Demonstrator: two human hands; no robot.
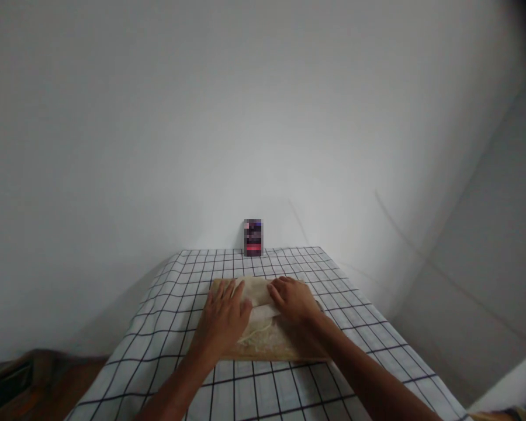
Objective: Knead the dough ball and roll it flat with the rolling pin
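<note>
A sheet of pale dough point(256, 287) lies across a wooden board point(284, 349). Between the hands runs a light band point(263, 313), either a rolled fold of dough or a rolling pin; I cannot tell which. My left hand point(228, 313) rests flat over the left part of the dough, fingers spread and pointing away from me. My right hand point(294, 299) presses on the right part, its fingers slightly bent and its thumb apart. Both palms hide what is beneath them. Thin pale strips or streaks point(256, 333) show on the board's near half.
The board sits on a table with a white checked cloth point(254, 392). A small dark packet or phone, blurred point(253, 238), stands upright at the far edge against a white wall point(245, 117). Brown furniture point(26, 380) is at the lower left, below the table.
</note>
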